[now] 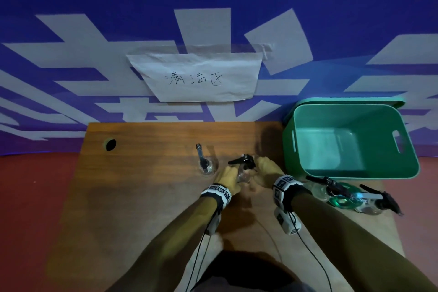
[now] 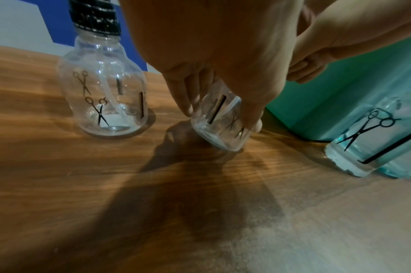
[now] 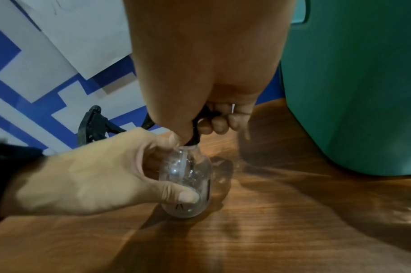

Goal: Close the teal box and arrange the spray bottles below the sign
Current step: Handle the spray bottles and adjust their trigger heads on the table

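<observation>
Both hands meet on one clear spray bottle (image 1: 244,174) near the middle of the desk (image 1: 142,197), short of the far edge below the sign (image 1: 196,77). It tilts, its base just touching the wood. The left hand (image 1: 226,179) wraps the body; the right hand (image 1: 267,169) grips the black trigger head. Another bottle (image 1: 206,165) stands upright just to the left. The teal box (image 1: 350,140) sits open at the far right corner.

bare desk (image 1: 147,197) left, upright bottle (image 1: 206,165) ahead, teal box (image 1: 350,173) blocking right
</observation>
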Demonstrator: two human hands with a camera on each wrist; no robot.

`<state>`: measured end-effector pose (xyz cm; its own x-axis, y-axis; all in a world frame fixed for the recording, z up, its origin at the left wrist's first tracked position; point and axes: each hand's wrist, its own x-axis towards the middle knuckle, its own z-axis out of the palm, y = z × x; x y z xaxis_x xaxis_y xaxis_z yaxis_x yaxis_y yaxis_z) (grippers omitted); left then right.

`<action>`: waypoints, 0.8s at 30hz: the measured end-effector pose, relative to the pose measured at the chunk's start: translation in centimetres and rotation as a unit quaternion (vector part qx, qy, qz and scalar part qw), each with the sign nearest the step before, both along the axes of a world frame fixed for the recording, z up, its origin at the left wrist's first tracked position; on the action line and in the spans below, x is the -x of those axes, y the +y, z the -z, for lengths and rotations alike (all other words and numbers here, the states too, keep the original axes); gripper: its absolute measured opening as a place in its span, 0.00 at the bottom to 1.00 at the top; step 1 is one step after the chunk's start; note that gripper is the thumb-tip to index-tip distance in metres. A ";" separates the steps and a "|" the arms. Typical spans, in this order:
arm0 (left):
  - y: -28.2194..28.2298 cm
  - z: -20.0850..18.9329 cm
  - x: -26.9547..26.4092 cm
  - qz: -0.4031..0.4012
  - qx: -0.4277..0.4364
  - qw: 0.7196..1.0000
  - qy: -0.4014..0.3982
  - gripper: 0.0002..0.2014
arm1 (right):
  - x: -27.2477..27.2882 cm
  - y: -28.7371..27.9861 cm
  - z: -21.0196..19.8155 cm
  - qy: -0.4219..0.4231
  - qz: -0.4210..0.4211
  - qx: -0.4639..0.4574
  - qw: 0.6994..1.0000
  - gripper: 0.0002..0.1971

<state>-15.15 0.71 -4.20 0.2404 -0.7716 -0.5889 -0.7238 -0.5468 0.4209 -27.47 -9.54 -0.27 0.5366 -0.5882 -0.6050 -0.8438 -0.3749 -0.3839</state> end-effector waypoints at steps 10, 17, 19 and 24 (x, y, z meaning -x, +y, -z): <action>0.1 0.3 -0.6 -0.028 0.009 0.999 0.013 0.24 | -1.3 0.3 -0.9 -0.015 -0.030 0.010 0.999 0.17; 0.0 0.1 -0.1 -0.006 0.010 1.000 -0.021 0.22 | -1.1 0.7 -0.8 -0.003 -0.028 0.023 0.999 0.19; 0.0 0.1 -0.2 -0.004 0.003 1.000 -0.025 0.19 | -0.9 1.1 -0.7 -0.003 -0.029 0.038 0.999 0.18; -0.1 -0.2 0.0 0.016 -0.007 0.999 -0.037 0.15 | 0.4 2.1 -0.4 -0.015 -0.019 0.054 0.998 0.23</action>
